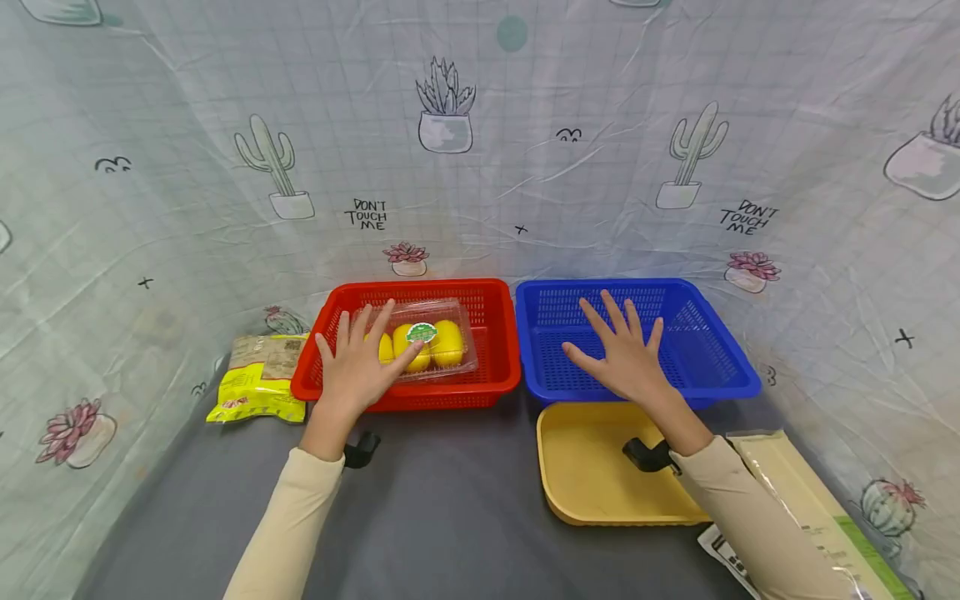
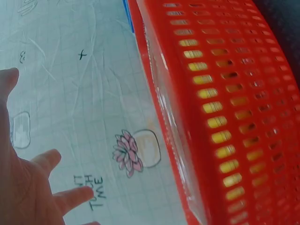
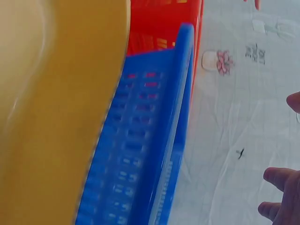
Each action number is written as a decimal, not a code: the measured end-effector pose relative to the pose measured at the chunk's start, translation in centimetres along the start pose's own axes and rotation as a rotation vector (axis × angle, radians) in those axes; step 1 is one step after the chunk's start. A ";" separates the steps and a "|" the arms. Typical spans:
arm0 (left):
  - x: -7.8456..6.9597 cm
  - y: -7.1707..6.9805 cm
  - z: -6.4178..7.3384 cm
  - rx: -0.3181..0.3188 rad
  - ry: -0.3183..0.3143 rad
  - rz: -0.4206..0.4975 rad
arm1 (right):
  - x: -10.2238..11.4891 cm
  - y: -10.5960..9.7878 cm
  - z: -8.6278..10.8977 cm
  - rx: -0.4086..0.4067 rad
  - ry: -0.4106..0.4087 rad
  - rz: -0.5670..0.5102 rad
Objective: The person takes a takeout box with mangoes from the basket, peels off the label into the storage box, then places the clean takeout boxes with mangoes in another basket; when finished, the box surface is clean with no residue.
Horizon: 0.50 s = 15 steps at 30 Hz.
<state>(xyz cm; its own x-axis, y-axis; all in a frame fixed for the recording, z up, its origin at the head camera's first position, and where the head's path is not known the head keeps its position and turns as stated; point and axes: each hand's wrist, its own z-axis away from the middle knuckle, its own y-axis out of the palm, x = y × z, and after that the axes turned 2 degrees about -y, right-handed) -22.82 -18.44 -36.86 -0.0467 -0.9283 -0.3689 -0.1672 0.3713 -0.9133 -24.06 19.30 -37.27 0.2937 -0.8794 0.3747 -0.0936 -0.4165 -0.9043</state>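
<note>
My left hand (image 1: 352,367), fingers spread, is held over the front left of a red basket (image 1: 491,379) and holds nothing. In that basket lies a clear plastic box (image 1: 467,333) of yellow fruit (image 1: 447,342) with a green round label, partly covered by the hand in the head view. My right hand (image 1: 626,358) is spread in the same way above a blue basket (image 1: 705,367), with nothing in its grasp. The left wrist view shows the left fingers (image 2: 47,161) above the red basket's slotted side (image 2: 225,117); in the right wrist view, right fingertips (image 3: 276,177) appear beyond the blue rim (image 3: 173,103).
A yellow tray (image 1: 592,467) sits in front of the blue basket, under the right forearm. Left of the red basket is a yellow packet (image 1: 262,379). A long cream and green package (image 1: 817,508) lies at the right. Patterned cloth (image 1: 480,192) surrounds the grey table (image 1: 450,508).
</note>
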 end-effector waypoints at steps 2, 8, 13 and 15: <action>0.4 -0.1 0.2 -0.011 -0.003 -0.005 | 0.5 0.2 -0.1 0.004 -0.015 -0.001; 1.9 -0.2 0.9 -0.016 -0.013 0.008 | 1.8 1.2 -0.5 0.015 -0.056 0.016; 3.3 -0.3 1.7 -0.024 -0.038 0.015 | 2.7 2.2 -0.7 0.029 -0.080 -0.013; 3.9 -0.4 2.0 -0.031 -0.054 0.022 | 3.0 2.5 -0.8 0.031 -0.088 -0.039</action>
<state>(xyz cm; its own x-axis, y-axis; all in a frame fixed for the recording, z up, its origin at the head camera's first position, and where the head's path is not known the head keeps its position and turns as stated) -20.95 -22.12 -38.30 0.0026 -0.9174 -0.3980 -0.1975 0.3897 -0.8995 -24.20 15.46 -38.24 0.3794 -0.8384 0.3912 -0.0511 -0.4412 -0.8960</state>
